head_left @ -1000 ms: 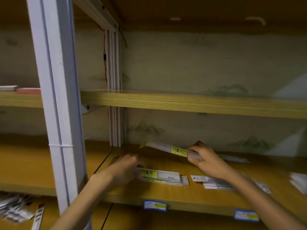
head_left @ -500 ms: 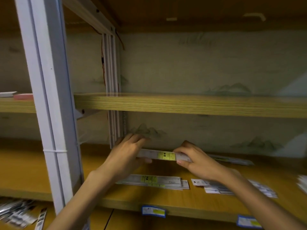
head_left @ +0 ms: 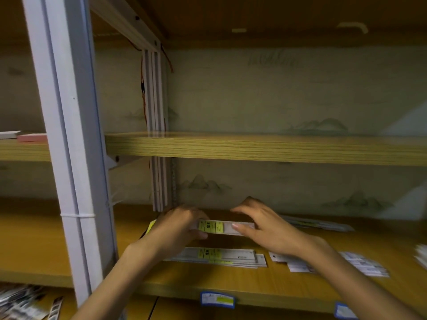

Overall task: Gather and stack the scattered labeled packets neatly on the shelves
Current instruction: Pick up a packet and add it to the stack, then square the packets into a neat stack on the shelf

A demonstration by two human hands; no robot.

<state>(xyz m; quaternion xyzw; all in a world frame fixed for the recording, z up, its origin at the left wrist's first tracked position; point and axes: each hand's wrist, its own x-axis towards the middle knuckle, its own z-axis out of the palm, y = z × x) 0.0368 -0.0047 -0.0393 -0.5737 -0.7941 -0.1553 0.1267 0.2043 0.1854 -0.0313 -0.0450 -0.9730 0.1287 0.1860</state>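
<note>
**Both hands on one packet above the shelf stack**

While the person leans toward the wooden shelf [head_left: 161, 282], both bare hands grip a single long white packet [head_left: 227, 227] with a yellow label, holding it level just above the board. Its left end sits inside the left hand [head_left: 179, 228], fingers curled over the top and thumb underneath. At the right end, the right hand [head_left: 265, 229] pinches it, thumb along the front face and fingers arched behind. Directly below, nearer the shelf's front edge, lies a flat stack of similar packets [head_left: 227, 256], also yellow-labelled. To its right, smaller white packets [head_left: 362, 264] lie scattered, partly hidden by the right forearm. More long packets [head_left: 316, 224] rest toward the back wall. A grey upright post [head_left: 69, 135] stands at the left.
</note>
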